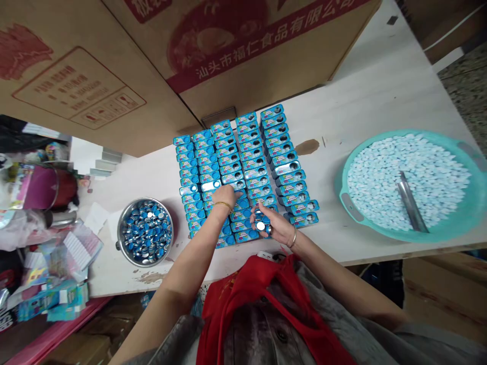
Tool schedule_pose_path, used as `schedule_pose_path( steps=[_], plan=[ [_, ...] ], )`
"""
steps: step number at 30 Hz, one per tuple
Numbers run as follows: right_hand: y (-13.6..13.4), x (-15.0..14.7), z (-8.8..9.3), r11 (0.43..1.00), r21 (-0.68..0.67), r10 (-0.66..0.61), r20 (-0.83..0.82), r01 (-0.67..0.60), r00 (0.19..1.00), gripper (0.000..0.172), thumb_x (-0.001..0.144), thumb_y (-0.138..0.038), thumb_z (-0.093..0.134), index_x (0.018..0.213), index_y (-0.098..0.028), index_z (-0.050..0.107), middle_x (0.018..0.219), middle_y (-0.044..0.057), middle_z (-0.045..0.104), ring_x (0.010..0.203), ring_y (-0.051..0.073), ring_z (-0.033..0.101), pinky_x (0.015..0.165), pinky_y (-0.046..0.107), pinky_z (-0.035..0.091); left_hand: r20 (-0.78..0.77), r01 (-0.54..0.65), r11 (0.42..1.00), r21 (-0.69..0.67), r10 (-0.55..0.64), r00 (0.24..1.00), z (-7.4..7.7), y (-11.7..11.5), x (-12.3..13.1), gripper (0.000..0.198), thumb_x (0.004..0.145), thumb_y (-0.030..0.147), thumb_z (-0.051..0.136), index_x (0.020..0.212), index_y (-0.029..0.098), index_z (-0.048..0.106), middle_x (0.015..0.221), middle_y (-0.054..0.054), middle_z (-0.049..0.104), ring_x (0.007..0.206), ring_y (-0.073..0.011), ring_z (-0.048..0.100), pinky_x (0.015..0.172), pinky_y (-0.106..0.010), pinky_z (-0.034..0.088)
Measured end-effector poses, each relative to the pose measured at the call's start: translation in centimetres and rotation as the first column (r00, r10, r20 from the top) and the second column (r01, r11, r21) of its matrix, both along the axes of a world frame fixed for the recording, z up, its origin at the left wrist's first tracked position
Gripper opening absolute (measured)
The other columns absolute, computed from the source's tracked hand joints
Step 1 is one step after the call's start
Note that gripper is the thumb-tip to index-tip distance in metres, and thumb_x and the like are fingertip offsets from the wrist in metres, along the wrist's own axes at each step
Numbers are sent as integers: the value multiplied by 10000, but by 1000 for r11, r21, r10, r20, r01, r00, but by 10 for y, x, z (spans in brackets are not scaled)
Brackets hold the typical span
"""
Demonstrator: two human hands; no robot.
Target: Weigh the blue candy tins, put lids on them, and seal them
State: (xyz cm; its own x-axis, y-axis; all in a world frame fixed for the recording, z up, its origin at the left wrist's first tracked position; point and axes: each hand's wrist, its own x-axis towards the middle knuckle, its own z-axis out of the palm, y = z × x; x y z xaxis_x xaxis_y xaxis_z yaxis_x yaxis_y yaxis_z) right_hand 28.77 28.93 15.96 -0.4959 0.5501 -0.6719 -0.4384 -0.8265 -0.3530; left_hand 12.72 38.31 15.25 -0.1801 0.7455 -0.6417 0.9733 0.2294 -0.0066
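Observation:
Several rows of small blue rectangular tins (243, 162) stand packed side by side on the white table (353, 101). My left hand (225, 196) rests on the tins near the front of the rows, with its fingers curled down and a gold bangle on the wrist. What lies under the fingers is hidden. My right hand (268, 225) grips a small stack of round blue-and-silver lids (261, 222) just above the front right tins. A steel bowl (144, 232) full of similar lids stands left of the rows.
A large cardboard carton (114, 66) overhangs the far side of the table. On the right, a turquoise basin (405, 182) holds white-blue candies and a metal scoop (413, 208). Packaging and household clutter (41, 238) is piled beyond the table's left edge.

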Motion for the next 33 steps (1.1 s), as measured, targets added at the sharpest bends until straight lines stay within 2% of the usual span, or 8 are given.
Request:
schedule_pose_path(
  steps=[4, 7, 10, 15, 18, 21, 28, 33],
  plan=[
    [3, -1, 2, 997, -78, 11, -16, -12, 1000, 387, 834, -560, 568, 949, -190, 570, 683, 26, 655, 493, 137, 597, 281, 174, 324, 222, 25, 984, 175, -64, 973, 10, -19, -2, 218, 828, 386, 594, 854, 179, 657, 829, -92, 662, 822, -222, 627, 699, -292, 452],
    [3, -3, 2, 992, -128, 19, 2, -18, 1000, 394, 868, -565, 507, 932, -182, 570, 651, 30, 649, 460, 135, 582, 276, 182, 318, 624, 31, 971, 239, -178, 761, 20, -39, 0, 251, 786, 353, 643, 985, 202, 629, 859, -30, 632, 754, -153, 585, 700, -256, 454],
    [6, -10, 3, 982, -188, 9, 22, -4, 1000, 375, 909, -530, 442, 899, -176, 563, 601, 21, 623, 426, 142, 566, 264, 193, 300, 709, 118, 944, 309, -311, 633, 28, -55, 5, 180, 777, 263, 635, 945, 198, 623, 888, -26, 604, 796, -149, 561, 746, -259, 448],
    [15, -19, 6, 975, -203, -88, -2, 85, 996, 338, 947, -459, 372, 829, -186, 532, 597, 20, 609, 420, 135, 546, 266, 193, 296, 569, 91, 889, 450, -364, 737, 24, -52, 7, 155, 899, 251, 456, 859, 193, 594, 890, -47, 605, 838, -161, 560, 761, -267, 423],
    [20, -16, 5, 981, -164, -114, -49, 104, 992, 334, 924, -503, 415, 824, -201, 515, 649, 33, 633, 482, 137, 572, 285, 177, 297, 488, -83, 897, 434, -157, 859, 13, -31, 1, 134, 898, 247, 445, 877, 197, 567, 836, -39, 620, 780, -157, 569, 699, -254, 414],
    [23, -11, 2, 989, -128, -79, -70, 69, 994, 368, 888, -562, 462, 843, -202, 524, 681, 47, 647, 532, 147, 594, 296, 172, 309, 308, -80, 937, 339, -31, 951, 4, -4, -2, 78, 841, 188, 496, 854, 196, 573, 811, -47, 642, 771, -179, 591, 660, -261, 399],
    [24, -11, -4, 993, -105, -66, -74, 58, 995, 402, 856, -598, 499, 788, -202, 505, 679, 34, 635, 535, 136, 591, 288, 168, 306, 46, 35, 998, 61, -38, 998, 2, 33, 3, 227, 802, 403, 620, 824, 179, 655, 910, -141, 677, 897, -294, 631, 686, -323, 444],
    [28, -16, -3, 994, -99, -49, -68, 42, 996, 421, 840, -618, 511, 771, -202, 498, 675, 26, 632, 515, 130, 583, 277, 169, 308, 9, 47, 996, 70, -47, 999, 2, 32, -2, 333, 812, 490, 598, 804, 165, 670, 888, -154, 665, 903, -311, 634, 716, -349, 452]
  ],
)
